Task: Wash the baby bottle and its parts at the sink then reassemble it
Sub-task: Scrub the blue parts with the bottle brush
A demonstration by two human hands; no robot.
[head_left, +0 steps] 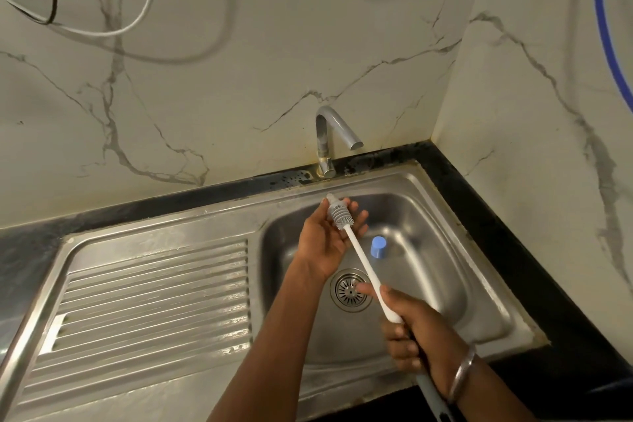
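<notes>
A long white bottle brush (363, 260) slants across the sink basin (479, 250). My right hand (419, 339) grips its handle near the lower end. The grey ribbed brush head (337, 212) lies on the upturned palm and fingers of my left hand (325, 236), which are fairly straight behind it. A small pale tip shows at the top of the head; I cannot tell whether a clear part covers it. A blue cap (378, 247) stands on the basin floor, right of my left hand. No bottle body is in sight.
The faucet (329, 140) stands behind the basin with no water running. The drain strainer (351, 289) sits between my hands. A ribbed steel drainboard (154, 301) lies to the left, and black countertop (513, 233) borders the sink on the right.
</notes>
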